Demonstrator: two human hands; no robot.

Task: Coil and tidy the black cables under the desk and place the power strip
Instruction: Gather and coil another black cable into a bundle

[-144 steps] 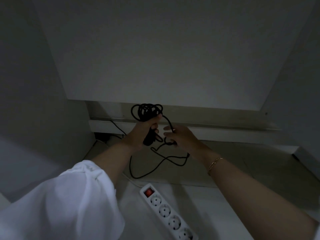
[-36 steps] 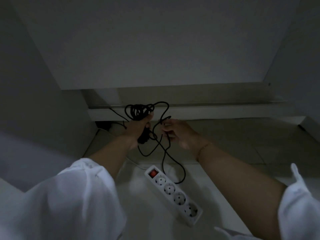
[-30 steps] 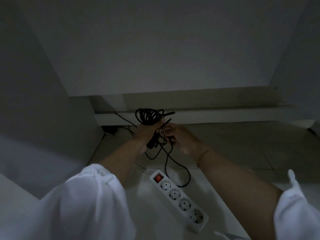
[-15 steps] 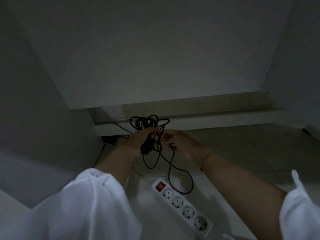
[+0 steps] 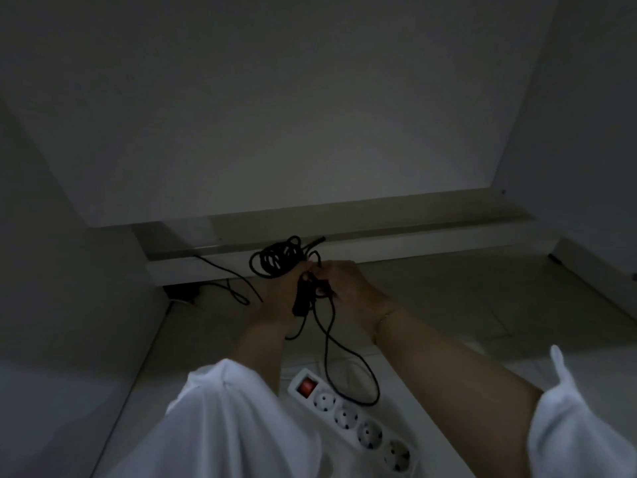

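Note:
My left hand [image 5: 281, 294] grips a bundle of coiled black cable [image 5: 275, 258], whose loops stick out above the fist; a thick black plug part hangs below it. My right hand [image 5: 346, 284] sits right beside it and pinches a strand of the same cable. A loose loop of that cable [image 5: 348, 360] droops down to the floor and lies across the white power strip [image 5: 358, 429], which rests on the floor below my arms with its red switch [image 5: 306, 386] toward the wall.
A second thin black cable [image 5: 224, 274] runs along the white skirting board [image 5: 413, 243] to a dark plug [image 5: 182, 291] in the left corner. Desk panels close in on the left, right and above. White sleeves cover the lower frame.
Over the last seconds the long loose tail has been drawn up into the coil in my left hand; my right hand has closed in against the left. The hanging loop is shorter.

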